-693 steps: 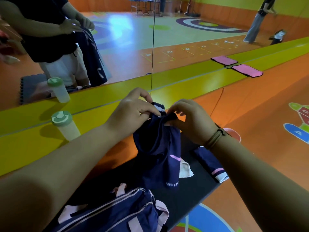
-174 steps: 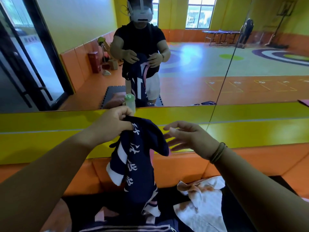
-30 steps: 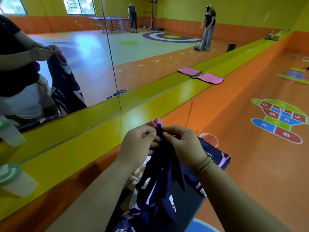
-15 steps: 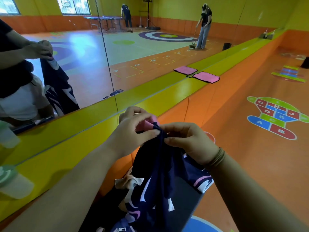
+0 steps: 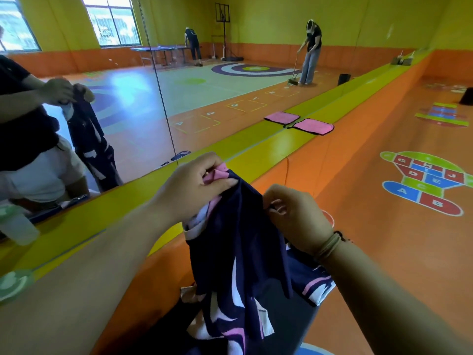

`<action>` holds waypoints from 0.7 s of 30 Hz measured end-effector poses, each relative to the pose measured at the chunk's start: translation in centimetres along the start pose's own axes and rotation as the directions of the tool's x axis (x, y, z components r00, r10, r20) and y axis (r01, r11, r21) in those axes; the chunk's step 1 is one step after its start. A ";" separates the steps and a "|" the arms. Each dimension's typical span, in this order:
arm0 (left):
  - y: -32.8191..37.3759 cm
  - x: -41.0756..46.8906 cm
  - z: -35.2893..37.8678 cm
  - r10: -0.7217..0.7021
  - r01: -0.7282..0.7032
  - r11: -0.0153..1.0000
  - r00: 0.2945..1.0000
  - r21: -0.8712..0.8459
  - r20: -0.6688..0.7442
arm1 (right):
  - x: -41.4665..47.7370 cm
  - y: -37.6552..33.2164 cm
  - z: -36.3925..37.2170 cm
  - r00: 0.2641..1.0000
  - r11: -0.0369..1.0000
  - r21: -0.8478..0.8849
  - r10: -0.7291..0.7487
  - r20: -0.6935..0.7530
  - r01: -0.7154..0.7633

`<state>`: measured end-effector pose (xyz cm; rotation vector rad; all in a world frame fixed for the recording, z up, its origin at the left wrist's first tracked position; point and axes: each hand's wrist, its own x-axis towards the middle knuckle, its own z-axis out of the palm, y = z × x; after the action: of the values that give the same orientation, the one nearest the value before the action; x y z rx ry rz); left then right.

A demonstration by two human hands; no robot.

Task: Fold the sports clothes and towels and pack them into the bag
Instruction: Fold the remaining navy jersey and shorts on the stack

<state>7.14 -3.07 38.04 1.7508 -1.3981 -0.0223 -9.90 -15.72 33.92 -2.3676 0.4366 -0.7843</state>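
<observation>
A navy sports shirt (image 5: 238,257) with white and pink markings hangs in the air in front of me. My left hand (image 5: 192,188) pinches its pink-trimmed top edge at the left. My right hand (image 5: 294,216) pinches the same top edge a little to the right and lower. The shirt's lower part drapes down over a dark mat (image 5: 289,321). Another navy garment with a pink stripe (image 5: 314,283) lies on the mat behind the shirt, partly under my right wrist. A pale cloth (image 5: 189,293) peeks out at the shirt's left. The bag is out of sight.
A wall mirror on the left reflects me and the hall. A yellow ledge (image 5: 276,147) runs along it, with a pink folded towel (image 5: 313,126) farther on and a green-capped bottle (image 5: 12,280) at the left edge. Orange floor with a painted hopscotch (image 5: 425,183) spreads right.
My hands have moved apart along the shirt's top edge, spreading it wider. The camera has tilted up slightly.
</observation>
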 end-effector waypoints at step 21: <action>3.7 3.4 -0.7 0.104 -0.118 0.987 0.986 0.106 0.127 | -1.3 -0.3 0.2 0.995 0.998 -0.006 0.068 0.068 -0.068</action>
<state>5.91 -5.34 42.43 1.7860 -1.6122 0.0120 -10.77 -14.79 33.46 -2.3616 0.4878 -0.6706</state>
